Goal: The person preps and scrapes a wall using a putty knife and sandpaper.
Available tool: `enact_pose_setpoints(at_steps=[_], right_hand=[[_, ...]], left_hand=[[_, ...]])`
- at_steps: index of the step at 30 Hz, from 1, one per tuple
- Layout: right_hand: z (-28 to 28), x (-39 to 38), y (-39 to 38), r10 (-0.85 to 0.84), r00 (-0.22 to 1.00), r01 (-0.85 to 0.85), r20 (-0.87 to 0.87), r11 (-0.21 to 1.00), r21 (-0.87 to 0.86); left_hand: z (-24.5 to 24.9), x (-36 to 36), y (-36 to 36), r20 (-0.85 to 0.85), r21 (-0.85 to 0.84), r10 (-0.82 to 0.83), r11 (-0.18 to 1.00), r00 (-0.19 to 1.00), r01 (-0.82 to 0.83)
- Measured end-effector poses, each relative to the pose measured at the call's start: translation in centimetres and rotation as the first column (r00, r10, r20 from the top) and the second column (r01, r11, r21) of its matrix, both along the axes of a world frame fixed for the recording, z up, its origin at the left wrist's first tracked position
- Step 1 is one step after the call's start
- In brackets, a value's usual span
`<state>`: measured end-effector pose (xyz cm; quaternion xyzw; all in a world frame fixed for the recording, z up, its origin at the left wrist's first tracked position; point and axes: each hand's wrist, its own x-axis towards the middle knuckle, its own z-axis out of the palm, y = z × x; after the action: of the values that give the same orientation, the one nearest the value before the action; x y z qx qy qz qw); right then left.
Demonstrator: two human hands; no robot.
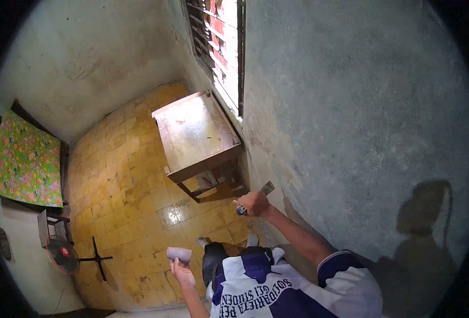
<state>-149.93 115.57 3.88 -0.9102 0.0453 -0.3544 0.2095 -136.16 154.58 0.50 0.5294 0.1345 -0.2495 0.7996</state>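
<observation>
My right hand point(253, 204) is closed round the handle of a scraper point(268, 187), whose flat metal blade points up toward the grey wall. The dark butt of the handle sticks out below my fist. Low in the view, my left hand point(182, 272) pinches a curled pinkish-grey piece of sandpaper point(178, 255) between thumb and fingers. That piece is held up over the tiled floor, in front of my knees.
Close on my right stands the grey wall point(351, 90), patchy near its base. A wooden table point(197, 130) sits against it under a louvred window point(221, 47). Yellow tiles point(123, 185) cover the floor. A fan point(62, 254) and a bed with floral cover point(25, 159) are at left.
</observation>
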Motion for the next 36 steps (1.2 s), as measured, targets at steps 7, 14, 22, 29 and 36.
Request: enact_pose_setpoints(at_steps=[7,14,22,29,36], right_hand=[[-1.3,0.7,-0.2,-0.031,0.982,0.023,-0.187,0.999,-0.046],[-1.7,3.1,-2.2,-0.041,0.996,0.038,-0.076,0.998,-0.045],[-2.3,2.6,-2.9,-0.065,0.985,0.057,-0.160,0.997,-0.053],[-4.7,3.4,-4.8,-0.095,0.914,0.093,-0.395,0.995,-0.024],[-3.1,4.5,-5.4,-0.198,0.902,0.213,-0.384,0.977,-0.005]], left_hand=[[0.4,0.2,-0.7,-0.007,-0.022,-0.027,0.999,1.000,0.027],[-1.2,1.1,-0.5,-0.011,-0.028,-0.045,0.999,0.999,0.044],[-1.4,1.5,-0.6,-0.015,0.022,-0.014,1.000,1.000,0.014],[-1.3,2.3,-1.0,-0.007,0.033,-0.044,0.998,0.999,0.045],[-3.3,5.4,-0.9,-0.059,-0.107,-0.126,0.987,0.990,0.119]])
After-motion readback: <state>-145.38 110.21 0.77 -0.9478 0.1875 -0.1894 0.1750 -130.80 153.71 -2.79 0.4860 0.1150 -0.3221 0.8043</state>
